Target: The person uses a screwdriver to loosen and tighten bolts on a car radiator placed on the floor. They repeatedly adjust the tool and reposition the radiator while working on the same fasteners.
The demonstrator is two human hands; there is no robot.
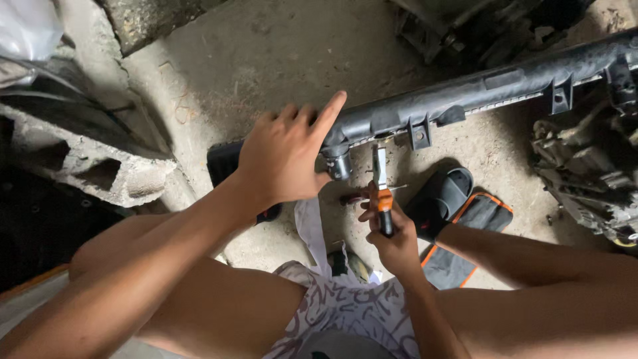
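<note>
A long black plastic radiator tank (pixel 478 93) lies slantwise across the concrete floor (pixel 266 53), running from its round outlet neck (pixel 339 163) near the middle of the view up toward the right edge, with a thin strip of metal showing along its lower rim. The left hand (pixel 282 159) rests against the near end of that tank beside the neck, fingers spread and the forefinger stretched out along the top of it; it is pressed on rather than closed around anything. The right hand (pixel 392 236) is clenched around the orange-and-black handle of a screwdriver (pixel 382 193), whose metal shaft stands up toward the lower rim of the tank just right of the neck (whether the tip touches the rim I cannot tell). Below the tank a black slide sandal (pixel 442 196) lies partly on a dark mat with orange edging (pixel 478 219). A white rag (pixel 312 229) hangs between the person's bare knees, above patterned shorts (pixel 345 312). A grey concrete block (pixel 106 173) sits at the left, and a grimy engine part (pixel 591 179) at the right edge.
</note>
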